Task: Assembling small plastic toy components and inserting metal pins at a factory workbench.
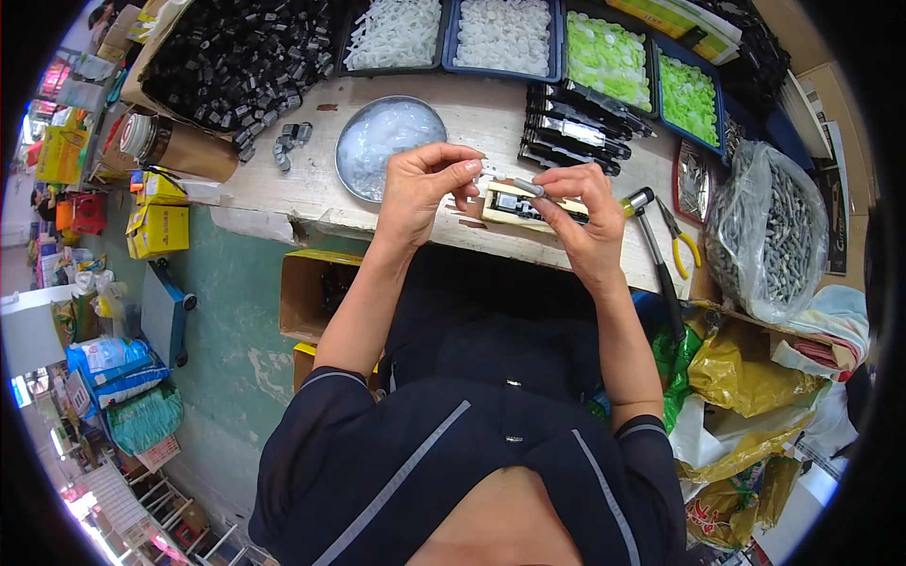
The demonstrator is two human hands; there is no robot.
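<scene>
Grey metal pin [528, 187], short and slim, pinched in right hand [578, 219] fingertips above wooden bench [283, 184] edge, left hand [422, 189] fingers closed on a tiny pale part beside it, black-and-cream block [514, 206] beneath, round metal dish [389, 146] behind, hammer [653, 247] to the right.

Dark navy short-sleeved top, collarless. Thin pale grey piping along each shoulder seam, running diagonally from neckline toward sleeve. Matching pale grey band at each sleeve hem, just above elbow. Small metallic studs or buttons down centre front. Dark trousers or skirt below. Forearms bare; no gloves, rings or watch visible.
</scene>
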